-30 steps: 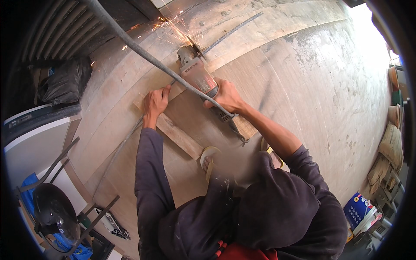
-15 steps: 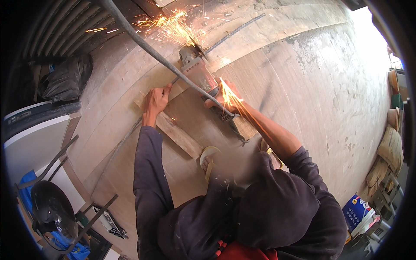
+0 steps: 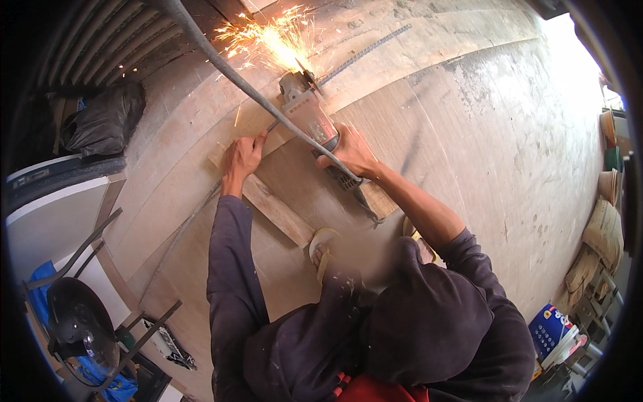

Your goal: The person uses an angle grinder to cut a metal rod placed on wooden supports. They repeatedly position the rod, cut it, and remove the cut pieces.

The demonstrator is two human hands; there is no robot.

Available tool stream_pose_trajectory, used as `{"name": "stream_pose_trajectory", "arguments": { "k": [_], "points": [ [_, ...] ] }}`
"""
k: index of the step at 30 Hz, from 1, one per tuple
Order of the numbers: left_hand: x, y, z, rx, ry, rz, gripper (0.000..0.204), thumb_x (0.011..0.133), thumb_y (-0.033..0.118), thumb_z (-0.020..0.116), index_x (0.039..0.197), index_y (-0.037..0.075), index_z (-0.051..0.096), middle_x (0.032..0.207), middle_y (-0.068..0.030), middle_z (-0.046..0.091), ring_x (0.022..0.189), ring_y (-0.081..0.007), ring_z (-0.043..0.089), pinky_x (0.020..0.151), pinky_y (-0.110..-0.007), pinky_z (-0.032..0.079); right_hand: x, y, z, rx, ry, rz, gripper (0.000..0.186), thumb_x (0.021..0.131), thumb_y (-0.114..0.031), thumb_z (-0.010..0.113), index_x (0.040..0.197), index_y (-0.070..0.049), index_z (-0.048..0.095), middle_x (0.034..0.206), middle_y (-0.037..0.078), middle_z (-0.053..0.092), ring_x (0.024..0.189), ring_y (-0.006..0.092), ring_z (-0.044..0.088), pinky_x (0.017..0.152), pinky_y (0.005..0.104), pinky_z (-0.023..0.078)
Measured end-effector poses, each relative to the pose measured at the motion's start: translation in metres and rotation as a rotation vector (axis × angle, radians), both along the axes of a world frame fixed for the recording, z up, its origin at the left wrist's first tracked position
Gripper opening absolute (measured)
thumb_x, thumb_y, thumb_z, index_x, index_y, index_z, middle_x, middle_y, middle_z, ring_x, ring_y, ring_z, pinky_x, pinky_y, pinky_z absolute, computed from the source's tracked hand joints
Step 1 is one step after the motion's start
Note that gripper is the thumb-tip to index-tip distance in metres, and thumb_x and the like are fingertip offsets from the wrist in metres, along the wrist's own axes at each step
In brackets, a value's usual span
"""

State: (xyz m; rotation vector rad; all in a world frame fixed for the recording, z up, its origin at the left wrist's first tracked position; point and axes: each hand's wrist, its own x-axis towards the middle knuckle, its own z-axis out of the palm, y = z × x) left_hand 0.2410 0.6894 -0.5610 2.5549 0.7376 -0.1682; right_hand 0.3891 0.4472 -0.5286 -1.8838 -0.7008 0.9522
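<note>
My right hand (image 3: pixel 348 153) is wrapped round the body of an angle grinder (image 3: pixel 309 114). Its disc meets a ribbed steel bar (image 3: pixel 365 51), and bright sparks (image 3: pixel 271 41) fan out toward the far left. The bar runs slantwise under the grinder. My left hand (image 3: pixel 244 157) is closed on the bar, nearer to me and left of the tool; its fingers partly hide the bar. A thick grey cable (image 3: pixel 251 94) crosses in front of the grinder and partly covers it.
A wooden plank (image 3: pixel 278 211) and a shorter wood piece (image 3: pixel 380 199) lie on the floor (image 3: pixel 469 134) near my sandalled foot (image 3: pixel 320 249). At left are a black bag (image 3: pixel 104 124) and a dark chair (image 3: pixel 80 321). Sacks (image 3: pixel 603 231) and a blue-and-white bucket (image 3: pixel 549 328) stand at right.
The sparks over my right hand and forearm are gone, while those at the disc have grown brighter. The grinder has shifted very slightly; both hands keep their grips.
</note>
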Motion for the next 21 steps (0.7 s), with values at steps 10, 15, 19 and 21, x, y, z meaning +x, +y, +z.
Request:
{"name": "stream_pose_trajectory", "arguments": {
  "k": [10, 15, 19, 21],
  "points": [
    [-0.002, 0.002, -0.004, 0.001, -0.024, -0.001, 0.082, 0.094, 0.070, 0.029, 0.074, -0.002, 0.064, 0.073, -0.0279, 0.061, 0.074, -0.0473, 0.060, 0.065, -0.050, 0.046, -0.001, 0.001, 0.007, -0.001, 0.065, -0.017, 0.060, 0.060, -0.034, 0.079, 0.100, 0.008, 0.065, 0.089, 0.027, 0.069, 0.087, 0.0353, 0.068, 0.079, 0.0428, 0.051],
    [-0.002, 0.003, -0.006, 0.010, -0.028, -0.013, 0.082, 0.094, 0.069, 0.030, 0.072, -0.002, 0.064, 0.071, -0.0282, 0.059, 0.070, -0.0474, 0.059, 0.063, -0.050, 0.045, -0.001, 0.001, -0.003, -0.007, 0.043, -0.018, 0.058, 0.059, -0.034, 0.079, 0.098, 0.007, 0.065, 0.088, 0.027, 0.068, 0.086, 0.0359, 0.068, 0.078, 0.0430, 0.051],
    [-0.002, 0.000, -0.002, 0.020, -0.040, -0.008, 0.081, 0.094, 0.069, 0.030, 0.072, -0.002, 0.064, 0.070, -0.0283, 0.059, 0.069, -0.0476, 0.059, 0.062, -0.050, 0.045, -0.001, 0.002, -0.002, -0.008, 0.044, -0.005, 0.058, 0.058, -0.034, 0.079, 0.097, 0.007, 0.065, 0.087, 0.026, 0.068, 0.085, 0.0354, 0.068, 0.078, 0.0427, 0.051],
    [-0.003, 0.000, -0.002, 0.029, -0.046, -0.007, 0.081, 0.094, 0.069, 0.030, 0.073, -0.001, 0.065, 0.070, -0.0282, 0.059, 0.070, -0.0475, 0.059, 0.063, -0.050, 0.045, -0.001, 0.002, 0.002, 0.007, 0.027, 0.005, 0.059, 0.057, -0.033, 0.079, 0.097, 0.007, 0.065, 0.087, 0.026, 0.068, 0.085, 0.0349, 0.068, 0.078, 0.0425, 0.051]
  ]
}}
